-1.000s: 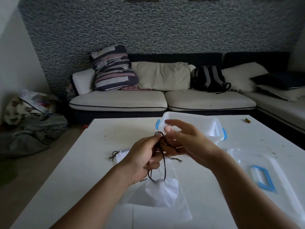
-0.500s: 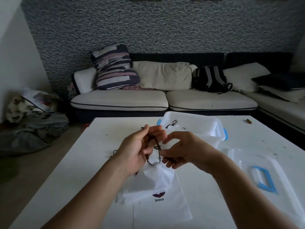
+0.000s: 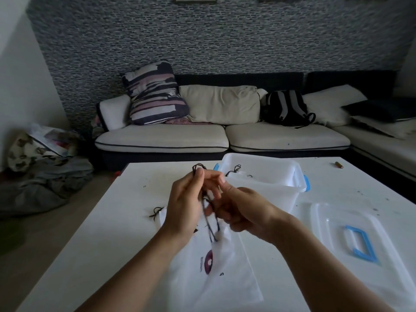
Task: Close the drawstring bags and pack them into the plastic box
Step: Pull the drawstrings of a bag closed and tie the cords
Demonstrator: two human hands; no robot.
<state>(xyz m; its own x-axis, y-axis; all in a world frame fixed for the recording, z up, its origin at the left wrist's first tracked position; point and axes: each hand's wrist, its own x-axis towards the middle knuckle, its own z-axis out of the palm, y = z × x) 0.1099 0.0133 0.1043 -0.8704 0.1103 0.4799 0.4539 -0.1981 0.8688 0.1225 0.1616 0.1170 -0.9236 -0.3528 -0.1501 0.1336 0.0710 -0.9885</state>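
The left hand point(image 3: 186, 206) is pinching the dark brown drawstring cord point(image 3: 210, 221) high, with the cord's looped end poking out above its fingertips, while the right hand point(image 3: 238, 210), fingers curled, is working on the same cord just beside it; whether those fingers are actually clamping the cord is too blurred to tell. The white fabric drawstring bag with a purple logo point(image 3: 213, 257) is hanging from the cord and trailing onto the near middle of the white table point(image 3: 112, 233), its neck already gathered small.

The translucent plastic box with blue latches point(image 3: 270, 188) is standing just beyond the hands, and at least one corded white bag seems to be lying inside it. Its clear lid with a blue handle point(image 3: 351, 235) is lying to the near right. Another white bag point(image 3: 161, 213) with a knotted cord end is peeking out at the left of the left hand.

To finish the closing well, I judge the hands should be pulling in opposite directions until the neck is fully cinched, keeping the cord taut so it is not slipping back, then lifting the bag by its neck, clearing the near rim before lowering.
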